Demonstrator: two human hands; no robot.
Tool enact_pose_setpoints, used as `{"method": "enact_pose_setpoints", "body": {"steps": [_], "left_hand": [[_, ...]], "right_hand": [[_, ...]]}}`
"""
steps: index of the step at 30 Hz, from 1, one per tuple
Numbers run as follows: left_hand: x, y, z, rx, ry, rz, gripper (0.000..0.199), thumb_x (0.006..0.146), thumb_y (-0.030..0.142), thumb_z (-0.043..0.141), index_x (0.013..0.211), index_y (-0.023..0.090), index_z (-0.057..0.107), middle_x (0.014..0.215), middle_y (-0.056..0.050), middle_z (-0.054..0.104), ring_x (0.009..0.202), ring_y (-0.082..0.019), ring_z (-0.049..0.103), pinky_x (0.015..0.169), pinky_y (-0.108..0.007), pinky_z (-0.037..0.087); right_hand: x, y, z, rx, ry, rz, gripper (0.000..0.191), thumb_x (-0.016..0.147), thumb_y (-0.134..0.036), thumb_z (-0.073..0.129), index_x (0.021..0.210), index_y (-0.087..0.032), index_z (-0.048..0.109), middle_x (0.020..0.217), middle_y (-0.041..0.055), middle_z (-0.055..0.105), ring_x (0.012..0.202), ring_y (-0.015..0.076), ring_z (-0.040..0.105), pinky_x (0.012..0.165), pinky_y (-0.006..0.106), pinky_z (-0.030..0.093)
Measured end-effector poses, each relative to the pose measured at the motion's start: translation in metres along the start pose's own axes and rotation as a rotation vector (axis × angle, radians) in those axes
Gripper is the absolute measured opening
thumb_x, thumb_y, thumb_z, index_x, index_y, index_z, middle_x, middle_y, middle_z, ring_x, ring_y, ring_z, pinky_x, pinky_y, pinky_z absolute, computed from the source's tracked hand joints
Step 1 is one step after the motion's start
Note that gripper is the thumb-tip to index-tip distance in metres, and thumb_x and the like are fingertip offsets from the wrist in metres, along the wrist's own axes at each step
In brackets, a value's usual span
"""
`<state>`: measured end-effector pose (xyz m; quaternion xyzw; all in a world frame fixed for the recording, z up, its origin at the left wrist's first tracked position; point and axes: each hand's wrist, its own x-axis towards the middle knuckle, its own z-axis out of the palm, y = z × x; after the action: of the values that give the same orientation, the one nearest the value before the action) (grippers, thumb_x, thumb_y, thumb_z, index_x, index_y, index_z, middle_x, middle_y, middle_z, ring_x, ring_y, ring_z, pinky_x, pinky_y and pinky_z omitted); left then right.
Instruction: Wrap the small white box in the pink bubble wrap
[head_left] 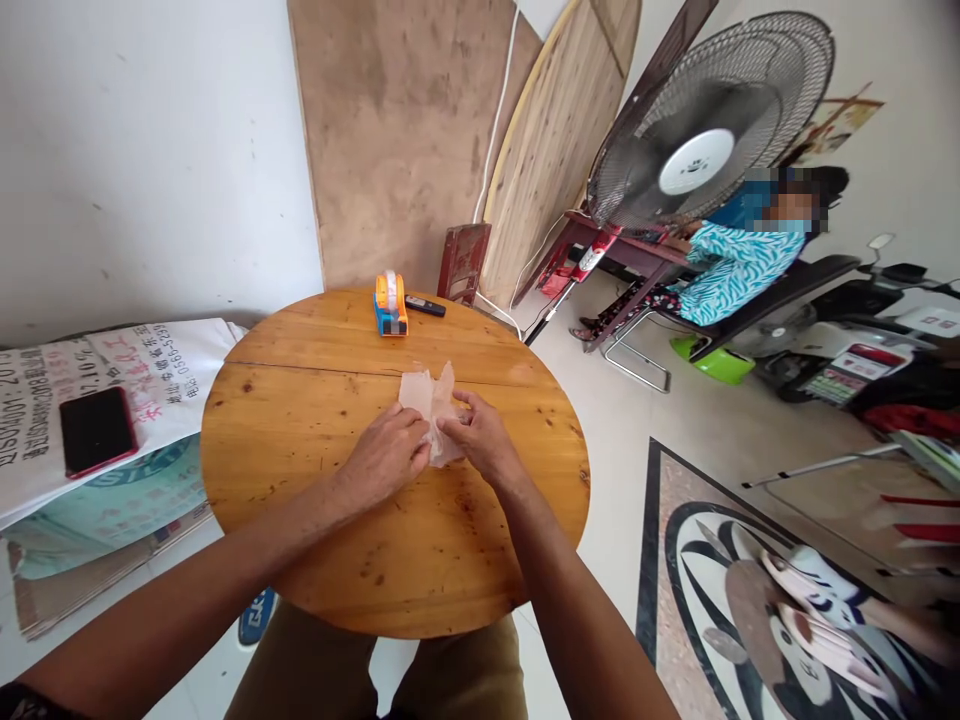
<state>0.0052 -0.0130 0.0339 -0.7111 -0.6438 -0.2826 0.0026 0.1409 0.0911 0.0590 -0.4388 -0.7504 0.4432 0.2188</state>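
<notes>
On the round wooden table [315, 400] lies a thin, whitish, crumpled sheet [417, 390], partly see-through, perhaps plastic or paper. My left hand [386, 445] grips its left lower edge with curled fingers. From the other side, my right hand [480, 432] pinches the sheet between thumb and fingers. Part of the sheet is hidden behind both hands, and I cannot tell whether anything is wrapped inside. Beyond it stands an orange and blue tape dispenser [390, 318] with a roll of tape. A small dark stick-like object [425, 306] lies beside the dispenser.
Left of the table, a phone [97, 430] rests on printed white sacks [180, 360]. A large standing fan [712, 130] is at the back right. Behind it a person in a patterned blue top [742, 265] sits at a desk. Another person's feet [832, 610] show at lower right.
</notes>
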Motion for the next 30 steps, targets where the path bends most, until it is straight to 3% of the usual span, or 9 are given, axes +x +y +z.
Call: {"method": "enact_pose_setpoints", "body": {"steps": [8,11,13,17,24,27,30], "left_hand": [[0.000,0.000,0.005,-0.144,0.012,-0.096,0.015,0.083,0.012,0.054,0.093,0.017,0.064,0.096,-0.008,0.067,0.095,-0.024,0.057,0.087,-0.038,0.048],[-0.004,0.003,0.006,-0.156,0.091,-0.130,0.031,0.081,0.012,0.056,0.112,0.016,0.061,0.103,-0.009,0.066,0.097,-0.025,0.056,0.085,-0.038,0.049],[-0.006,0.004,0.006,-0.128,0.102,-0.078,0.038,0.083,0.011,0.055,0.120,0.018,0.058,0.104,-0.009,0.066,0.098,-0.025,0.055,0.086,-0.038,0.049],[-0.003,0.005,0.001,0.002,0.011,0.033,0.027,0.088,0.010,0.049,0.104,0.022,0.067,0.095,-0.007,0.064,0.091,-0.023,0.055,0.083,-0.035,0.048],[0.013,0.006,-0.010,0.006,-0.155,0.028,0.020,0.084,0.009,0.052,0.083,0.020,0.069,0.084,-0.008,0.060,0.082,-0.023,0.058,0.076,-0.034,0.047],[0.012,0.002,-0.008,-0.008,-0.177,0.006,0.020,0.083,0.010,0.052,0.091,0.019,0.068,0.089,-0.008,0.063,0.088,-0.025,0.060,0.079,-0.035,0.048],[0.008,-0.001,-0.002,-0.108,-0.101,-0.090,0.030,0.079,0.010,0.054,0.107,0.018,0.061,0.102,-0.010,0.065,0.097,-0.026,0.061,0.082,-0.036,0.049]], "right_hand": [[-0.002,-0.012,0.010,0.113,-0.028,0.050,0.057,0.071,-0.029,0.060,0.126,-0.014,0.051,0.064,-0.0047,0.052,0.048,0.0123,0.051,0.039,0.023,0.044],[-0.004,-0.007,0.006,0.196,0.006,0.092,0.061,0.070,-0.031,0.060,0.127,-0.014,0.049,0.067,-0.0034,0.055,0.049,0.0135,0.052,0.040,0.024,0.043],[-0.004,-0.005,0.003,0.240,0.044,0.108,0.062,0.068,-0.031,0.059,0.126,-0.013,0.049,0.068,-0.0026,0.057,0.051,0.0142,0.053,0.043,0.025,0.043],[-0.003,-0.003,-0.001,0.285,0.084,0.103,0.056,0.064,-0.028,0.058,0.117,-0.012,0.051,0.061,-0.0057,0.054,0.049,0.0123,0.050,0.045,0.023,0.039],[-0.009,-0.008,0.002,0.344,-0.006,0.057,0.047,0.064,-0.032,0.059,0.109,-0.016,0.054,0.060,-0.0072,0.055,0.045,0.0102,0.047,0.042,0.021,0.037],[-0.010,-0.010,0.006,0.393,-0.033,0.055,0.044,0.065,-0.032,0.060,0.105,-0.017,0.055,0.061,-0.0060,0.058,0.045,0.0106,0.050,0.043,0.022,0.040],[-0.008,-0.014,0.011,0.383,-0.047,0.065,0.043,0.068,-0.030,0.059,0.108,-0.015,0.055,0.057,-0.0067,0.056,0.042,0.0107,0.049,0.041,0.023,0.041]]}}
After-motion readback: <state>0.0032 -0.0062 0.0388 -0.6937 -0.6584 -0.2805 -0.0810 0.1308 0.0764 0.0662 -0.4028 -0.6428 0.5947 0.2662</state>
